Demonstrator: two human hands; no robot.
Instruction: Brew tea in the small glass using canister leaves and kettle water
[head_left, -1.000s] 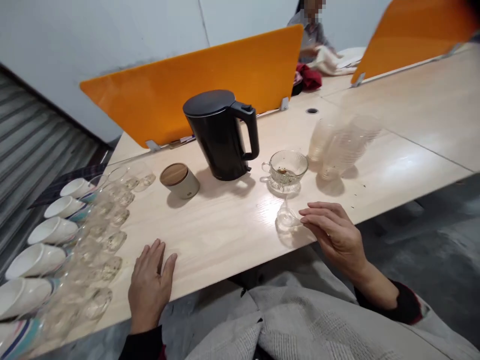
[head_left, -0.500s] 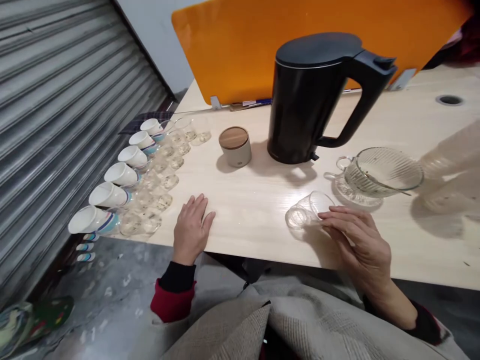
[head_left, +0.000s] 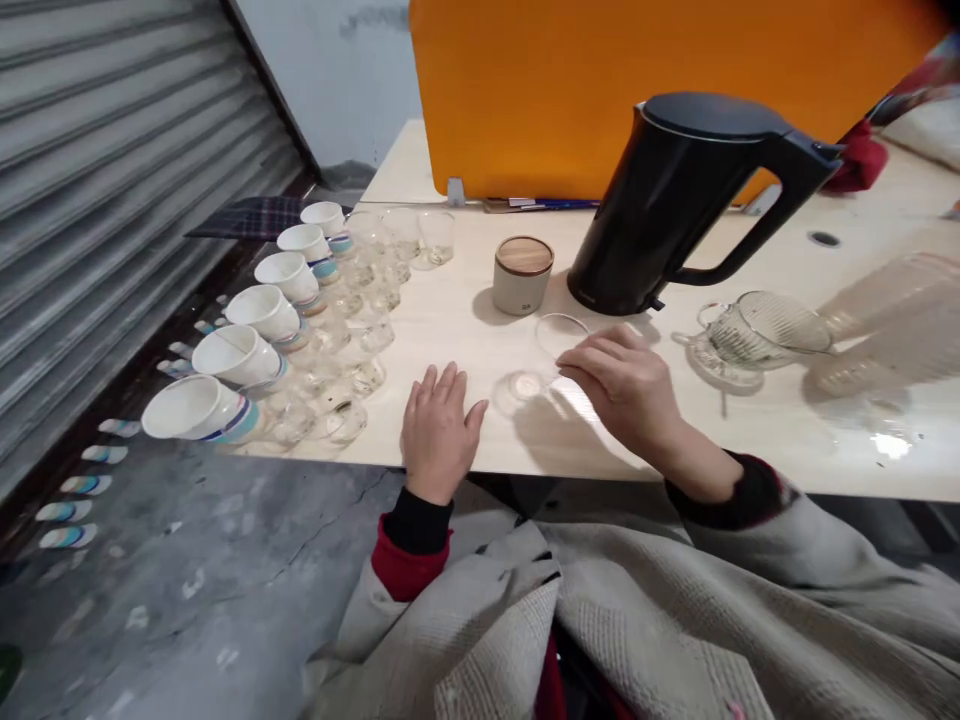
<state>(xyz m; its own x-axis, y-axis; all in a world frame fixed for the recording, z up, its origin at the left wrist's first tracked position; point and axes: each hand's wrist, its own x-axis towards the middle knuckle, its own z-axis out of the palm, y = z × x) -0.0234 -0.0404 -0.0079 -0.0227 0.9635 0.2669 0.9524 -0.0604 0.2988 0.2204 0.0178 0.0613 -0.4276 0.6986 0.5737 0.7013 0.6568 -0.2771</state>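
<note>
My left hand [head_left: 439, 432] lies flat on the table with its fingers stretched out, holding nothing. My right hand [head_left: 628, 395] pinches a clear plastic cup [head_left: 531, 380] at its near side; the cup is tilted, its rim facing away, and I cannot tell whether its base touches the table. Left of my left hand are rows of clear cups [head_left: 345, 420] with a little dark matter and liquid in the bottom. Alongside them runs a row of white paper cups [head_left: 238, 355] with blue bands. A grey canister [head_left: 521, 290] with a wooden lid stands beyond the held cup.
A black kettle [head_left: 637, 220] stands behind my right hand. To the right are a ribbed glass cup [head_left: 772, 330] with a spoon in it and stacks of clear cups [head_left: 892, 340]. An orange divider [head_left: 540, 100] borders the table's back. A metal shutter [head_left: 135, 150] is at left.
My right hand has moved left with the clear cup, closer to my left hand and the canister. My left hand stays flat on the table. The view has shifted.
</note>
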